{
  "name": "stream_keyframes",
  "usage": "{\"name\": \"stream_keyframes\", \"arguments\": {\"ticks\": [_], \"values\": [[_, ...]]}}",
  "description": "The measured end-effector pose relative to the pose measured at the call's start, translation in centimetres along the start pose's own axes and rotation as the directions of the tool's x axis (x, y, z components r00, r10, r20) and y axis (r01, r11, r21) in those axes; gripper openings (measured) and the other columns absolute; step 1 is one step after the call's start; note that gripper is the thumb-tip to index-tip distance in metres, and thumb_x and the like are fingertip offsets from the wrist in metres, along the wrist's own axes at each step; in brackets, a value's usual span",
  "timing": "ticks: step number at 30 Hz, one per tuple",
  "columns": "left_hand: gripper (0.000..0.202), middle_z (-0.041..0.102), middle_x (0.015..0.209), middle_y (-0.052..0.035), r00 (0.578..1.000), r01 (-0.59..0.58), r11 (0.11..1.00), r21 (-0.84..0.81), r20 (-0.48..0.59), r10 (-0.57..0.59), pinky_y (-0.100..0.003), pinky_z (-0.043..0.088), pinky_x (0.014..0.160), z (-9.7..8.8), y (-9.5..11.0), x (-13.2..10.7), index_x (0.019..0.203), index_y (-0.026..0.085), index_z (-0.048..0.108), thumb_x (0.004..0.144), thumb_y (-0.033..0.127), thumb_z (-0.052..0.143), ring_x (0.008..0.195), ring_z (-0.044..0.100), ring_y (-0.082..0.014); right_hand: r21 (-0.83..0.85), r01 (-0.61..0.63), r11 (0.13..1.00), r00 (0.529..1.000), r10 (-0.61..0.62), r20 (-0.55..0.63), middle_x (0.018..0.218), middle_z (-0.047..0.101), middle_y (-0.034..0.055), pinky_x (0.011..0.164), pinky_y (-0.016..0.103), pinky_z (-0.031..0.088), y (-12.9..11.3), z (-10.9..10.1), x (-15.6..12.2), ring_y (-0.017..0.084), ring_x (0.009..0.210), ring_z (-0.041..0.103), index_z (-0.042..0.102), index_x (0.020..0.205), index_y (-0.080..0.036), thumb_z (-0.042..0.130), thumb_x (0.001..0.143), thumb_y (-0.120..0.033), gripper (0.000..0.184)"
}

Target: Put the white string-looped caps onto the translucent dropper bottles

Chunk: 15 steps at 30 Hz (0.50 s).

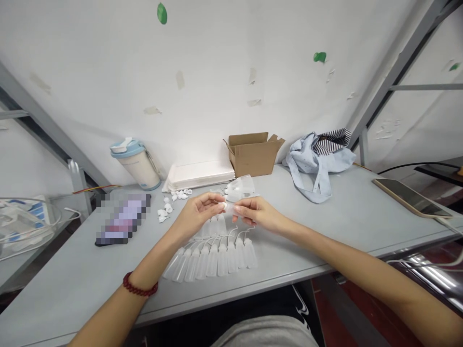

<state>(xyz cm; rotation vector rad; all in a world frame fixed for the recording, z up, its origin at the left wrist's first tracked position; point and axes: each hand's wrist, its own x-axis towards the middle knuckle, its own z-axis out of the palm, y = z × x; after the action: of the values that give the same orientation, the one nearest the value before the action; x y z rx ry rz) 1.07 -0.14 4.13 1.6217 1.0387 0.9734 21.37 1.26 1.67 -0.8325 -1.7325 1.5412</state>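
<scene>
Over the middle of the table, my left hand [203, 210] pinches a small white cap [225, 206]. My right hand [257, 212] is closed on the translucent plastic bottle [230, 210] just beside it; fingers hide most of the bottle, and I cannot tell whether cap and bottle are joined. Below my hands lies a row of clear squeeze bottles [213, 260] with thin bent spouts. Part of another row [217, 225] shows behind it. Several loose white caps [168, 208] lie left of my left hand. More clear bottles [241, 187] rest just beyond my fingers.
At the back stand a tumbler [134, 163], a white stack [200, 174], an open cardboard box [255, 156] and a light blue cloth bag [314, 159]. A phone with a pixelated screen [125, 219] lies left; another phone [410, 196] with a cable lies right.
</scene>
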Motion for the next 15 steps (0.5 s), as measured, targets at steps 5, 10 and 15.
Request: {"name": "stream_keyframes", "arguments": {"ticks": [5,10,15], "values": [[0.032,0.064,0.07,-0.0031,0.996,0.062,0.995,0.076,0.065,-0.067,-0.03,0.051,0.065,0.38,-0.12,-0.05,0.07,0.016,0.065,0.079,0.046,0.061,0.065,0.06,-0.016,-0.159,0.052,0.986,0.995,-0.065,-0.08,0.073,0.063,0.0036,0.048,0.022,0.031,-0.44,0.24,-0.2,0.008,0.053,0.039,0.065,0.087,-0.013,0.055,0.084,-0.039,0.029],[0.033,0.063,0.072,-0.0037,0.996,0.019,0.993,0.121,0.083,-0.029,-0.028,0.051,0.06,0.52,0.22,-0.16,0.071,0.016,0.064,0.081,0.046,0.059,0.064,0.059,-0.0158,-0.267,0.098,0.959,0.988,-0.125,-0.088,0.074,0.063,0.0035,0.052,0.022,0.032,-0.72,0.22,-0.35,0.009,0.055,0.04,0.066,0.084,-0.013,0.051,0.086,-0.035,0.026],[0.04,0.061,0.067,-0.0031,0.997,0.028,0.984,0.178,0.06,-0.039,-0.027,0.05,0.057,0.3,0.19,-0.11,0.066,0.016,0.062,0.085,0.049,0.051,0.057,0.057,-0.0142,-0.284,0.073,0.956,0.992,-0.1,-0.081,0.075,0.064,0.0036,0.052,0.023,0.032,-0.81,0.37,-0.42,0.009,0.055,0.039,0.067,0.088,-0.013,0.051,0.086,-0.034,0.027]]}}
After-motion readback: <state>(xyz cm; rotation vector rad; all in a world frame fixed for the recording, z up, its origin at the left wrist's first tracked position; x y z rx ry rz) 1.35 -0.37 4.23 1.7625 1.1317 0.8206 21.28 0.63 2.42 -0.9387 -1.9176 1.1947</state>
